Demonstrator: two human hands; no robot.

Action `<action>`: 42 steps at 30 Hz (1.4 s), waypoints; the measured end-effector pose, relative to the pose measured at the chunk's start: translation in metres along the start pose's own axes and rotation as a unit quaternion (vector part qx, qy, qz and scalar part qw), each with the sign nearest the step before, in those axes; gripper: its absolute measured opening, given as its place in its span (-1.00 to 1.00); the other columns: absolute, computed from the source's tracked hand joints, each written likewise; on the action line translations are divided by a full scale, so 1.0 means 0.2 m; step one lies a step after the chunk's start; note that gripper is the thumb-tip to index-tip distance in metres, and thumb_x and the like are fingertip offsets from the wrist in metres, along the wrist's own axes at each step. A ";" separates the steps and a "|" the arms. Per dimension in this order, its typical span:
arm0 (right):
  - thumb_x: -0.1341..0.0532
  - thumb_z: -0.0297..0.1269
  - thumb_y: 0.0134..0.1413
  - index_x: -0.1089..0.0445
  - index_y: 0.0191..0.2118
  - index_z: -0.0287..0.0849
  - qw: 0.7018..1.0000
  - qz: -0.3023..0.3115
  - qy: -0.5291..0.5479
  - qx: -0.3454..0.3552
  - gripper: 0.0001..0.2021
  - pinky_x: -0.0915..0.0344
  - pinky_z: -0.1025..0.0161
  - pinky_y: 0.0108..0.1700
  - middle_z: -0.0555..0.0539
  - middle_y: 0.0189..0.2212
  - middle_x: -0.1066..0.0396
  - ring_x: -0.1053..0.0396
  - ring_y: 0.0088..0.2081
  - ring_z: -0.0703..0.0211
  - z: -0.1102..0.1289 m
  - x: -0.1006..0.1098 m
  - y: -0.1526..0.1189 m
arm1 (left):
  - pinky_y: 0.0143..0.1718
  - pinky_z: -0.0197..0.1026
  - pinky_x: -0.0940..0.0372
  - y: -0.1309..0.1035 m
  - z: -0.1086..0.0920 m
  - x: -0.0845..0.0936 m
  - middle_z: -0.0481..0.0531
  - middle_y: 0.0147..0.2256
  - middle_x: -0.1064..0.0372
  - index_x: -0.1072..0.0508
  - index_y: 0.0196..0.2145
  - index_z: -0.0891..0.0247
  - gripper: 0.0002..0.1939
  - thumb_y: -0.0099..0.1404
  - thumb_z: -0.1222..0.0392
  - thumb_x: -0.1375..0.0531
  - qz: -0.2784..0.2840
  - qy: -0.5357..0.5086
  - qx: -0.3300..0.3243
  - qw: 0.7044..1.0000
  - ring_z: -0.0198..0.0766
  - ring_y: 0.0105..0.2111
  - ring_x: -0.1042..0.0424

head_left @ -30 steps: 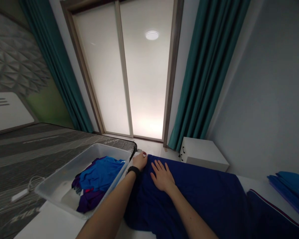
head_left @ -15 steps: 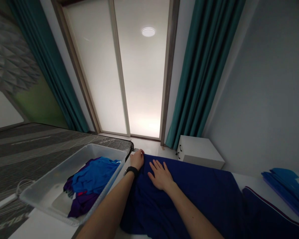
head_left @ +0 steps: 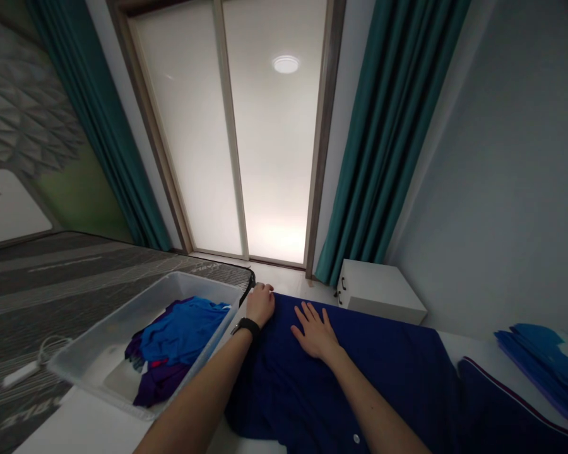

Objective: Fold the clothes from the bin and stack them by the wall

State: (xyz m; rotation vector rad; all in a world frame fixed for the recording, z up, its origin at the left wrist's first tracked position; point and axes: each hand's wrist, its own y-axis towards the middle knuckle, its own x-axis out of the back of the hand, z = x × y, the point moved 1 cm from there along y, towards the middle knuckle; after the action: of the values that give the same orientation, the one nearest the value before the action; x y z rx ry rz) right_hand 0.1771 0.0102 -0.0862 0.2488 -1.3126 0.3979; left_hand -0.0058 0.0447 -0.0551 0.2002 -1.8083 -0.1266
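Note:
A dark blue garment (head_left: 383, 353) is spread over a white surface in front of me, with a small white button showing near the bottom of the view. At its far left corner is my left hand (head_left: 261, 304), wearing a black watch on the wrist, its fingers curled over the cloth's edge. My right hand (head_left: 316, 333) lies flat on the garment with its fingers spread, holding nothing. Left of my left arm stands a clear plastic bin (head_left: 92, 343) with crumpled blue and purple clothes (head_left: 184, 331) inside.
Folded blue clothes (head_left: 544, 366) lie at the far right. A white drawer cabinet (head_left: 383, 287) stands beyond the garment, below a teal curtain. On the grey mattress (head_left: 38, 277) at the left rests a white power strip (head_left: 21, 374) with a cable.
My right hand has slid slightly to the right over the garment. My left hand stays at the corner. The white button has come into view, and the camera has shifted a little.

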 end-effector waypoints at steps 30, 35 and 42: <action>0.20 -0.10 0.34 -0.02 0.36 -0.25 0.987 -0.084 -0.016 -0.138 -0.42 0.30 -0.07 0.37 -0.16 0.38 0.08 0.21 0.39 0.05 -0.65 0.07 -0.60 | 0.31 -0.03 0.07 -0.32 -0.56 -0.13 0.07 0.33 -0.03 -0.18 0.29 0.18 -0.50 0.44 0.10 0.05 0.082 0.013 -0.220 0.972 -0.13 0.34 0.03; 0.28 -0.35 0.31 -0.15 0.30 -0.35 0.987 -0.122 0.031 -0.104 -0.44 0.10 0.09 0.35 -0.21 0.30 -0.13 -0.01 0.33 0.19 -0.74 0.05 -0.62 | 0.25 -0.04 -0.06 -0.42 -0.92 -0.18 0.11 0.30 -0.11 -0.19 0.27 0.24 -0.50 0.42 0.16 0.04 0.089 -0.050 -0.319 0.942 -0.12 0.29 -0.07; 0.20 -0.34 0.31 -0.19 0.28 -0.30 0.983 -0.146 -0.036 -0.108 -0.48 0.20 -0.03 0.37 -0.21 0.29 -0.16 -0.01 0.33 0.08 -0.88 0.13 -0.79 | 0.09 0.20 -0.14 -0.45 -1.08 -0.23 0.27 0.03 -0.35 -0.42 0.01 0.26 -0.64 0.38 0.09 0.00 0.065 -0.034 -0.316 0.946 0.12 0.08 -0.25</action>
State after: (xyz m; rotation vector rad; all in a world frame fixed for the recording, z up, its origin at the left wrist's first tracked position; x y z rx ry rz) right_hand 0.4042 -0.0590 -0.0967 0.2705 -1.3538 -0.0023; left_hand 0.2209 -0.0298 -0.0631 -0.3836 -1.7528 -0.6143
